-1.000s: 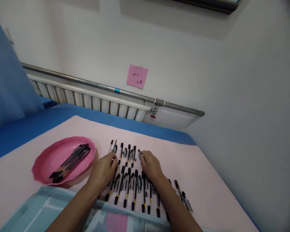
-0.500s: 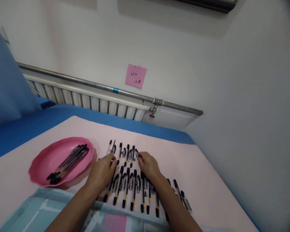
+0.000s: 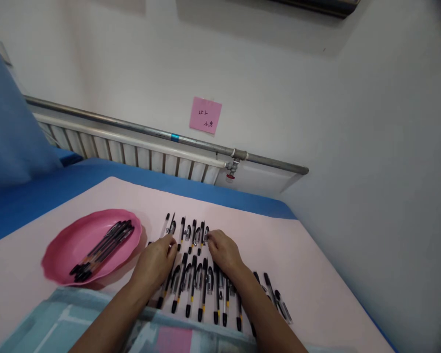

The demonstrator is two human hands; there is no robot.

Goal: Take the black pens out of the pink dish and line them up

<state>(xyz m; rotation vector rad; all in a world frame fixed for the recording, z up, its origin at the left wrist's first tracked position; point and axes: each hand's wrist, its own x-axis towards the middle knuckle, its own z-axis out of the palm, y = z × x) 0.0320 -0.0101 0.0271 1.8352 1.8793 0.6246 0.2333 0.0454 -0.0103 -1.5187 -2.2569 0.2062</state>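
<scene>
Several black pens with clear barrels (image 3: pixel 193 282) lie in rows on a pale pink sheet (image 3: pixel 308 274). My left hand (image 3: pixel 155 264) rests on the left side of the rows, fingers curled down onto a pen. My right hand (image 3: pixel 223 253) lies over the right side, fingertips pinched at a pen cap (image 3: pixel 206 236) near the far row. What each hand's fingers grip is too small to make out. A pink dish (image 3: pixel 64 245) holding several more pens (image 3: pixel 102 249) sits to the left of my left hand.
A few loose pens (image 3: pixel 275 294) lie to the right of my right arm. A blue surface (image 3: pixel 59 184) borders the pink sheet, with a radiator (image 3: pixel 132 152) and pipe behind it. A pink note (image 3: pixel 205 115) sticks on the wall. Patterned cloth (image 3: pixel 77 323) lies at the near edge.
Both hands stay on the pen rows; my right fingertips have shifted slightly left along the far row. The view has tilted a little.
</scene>
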